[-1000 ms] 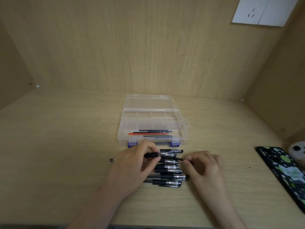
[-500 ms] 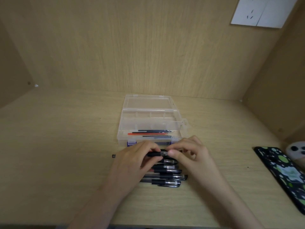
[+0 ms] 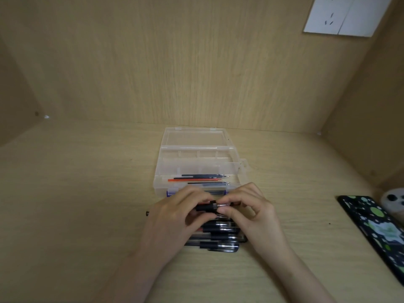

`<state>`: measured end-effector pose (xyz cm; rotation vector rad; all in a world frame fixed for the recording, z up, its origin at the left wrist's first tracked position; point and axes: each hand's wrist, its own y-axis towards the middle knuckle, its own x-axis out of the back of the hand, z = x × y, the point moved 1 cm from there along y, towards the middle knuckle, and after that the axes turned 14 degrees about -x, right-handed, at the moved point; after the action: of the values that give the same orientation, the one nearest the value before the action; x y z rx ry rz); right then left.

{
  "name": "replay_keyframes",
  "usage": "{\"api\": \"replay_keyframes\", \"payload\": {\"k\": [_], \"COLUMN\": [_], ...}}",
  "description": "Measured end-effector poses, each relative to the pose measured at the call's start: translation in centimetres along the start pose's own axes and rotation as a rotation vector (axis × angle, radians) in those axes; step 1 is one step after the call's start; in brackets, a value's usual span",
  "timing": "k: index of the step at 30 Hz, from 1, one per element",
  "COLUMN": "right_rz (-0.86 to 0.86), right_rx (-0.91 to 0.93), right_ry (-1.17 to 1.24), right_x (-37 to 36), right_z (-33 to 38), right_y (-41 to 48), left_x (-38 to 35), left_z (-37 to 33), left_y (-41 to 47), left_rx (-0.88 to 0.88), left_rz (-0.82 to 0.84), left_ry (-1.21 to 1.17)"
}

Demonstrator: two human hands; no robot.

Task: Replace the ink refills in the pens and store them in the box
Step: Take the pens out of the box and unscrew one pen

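A black-gripped pen is held level just above a row of several similar pens lying on the desk. My left hand grips its barrel, and my right hand pinches its tip end. Behind the hands stands an open clear plastic box with blue latches. Several ink refills, dark ones and a red one, lie in its front compartment. The back end of the held pen pokes out left of my left hand.
A phone in a black case with green spots lies at the right, next to a small white round object. Wooden walls close in the desk at the back and both sides, with a white socket plate at the upper right.
My right hand moved up from the desk beside the pen row to the tip of the pen that my left hand holds, and now pinches it.
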<state>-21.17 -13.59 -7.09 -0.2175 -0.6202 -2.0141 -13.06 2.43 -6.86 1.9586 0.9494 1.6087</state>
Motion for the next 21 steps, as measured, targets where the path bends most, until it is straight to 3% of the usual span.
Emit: {"api": "replay_keyframes", "payload": {"k": [4,8,12,21], "right_rz": [0.011,0.039,0.046,0.073], "right_rx": [0.012,-0.119,-0.094,-0.145], "right_ry": [-0.013,0.066,-0.028,0.018], "right_x": [-0.03,0.17,0.01,0.16], "right_z": [0.16,0.2,0.04,0.23], "right_y": [-0.12,-0.17,-0.08,-0.18], "left_x": [0.03,0.06,0.11,0.12], "left_z": [0.06,0.23,0.23,0.32], "left_y": [-0.09,-0.2,-0.19,-0.3], "left_rx": [0.009,-0.008,-0.023,-0.017], "left_rz": [-0.021,-0.032,-0.021,-0.04], "left_ry": [0.005,0.013,0.028,0.006]}}
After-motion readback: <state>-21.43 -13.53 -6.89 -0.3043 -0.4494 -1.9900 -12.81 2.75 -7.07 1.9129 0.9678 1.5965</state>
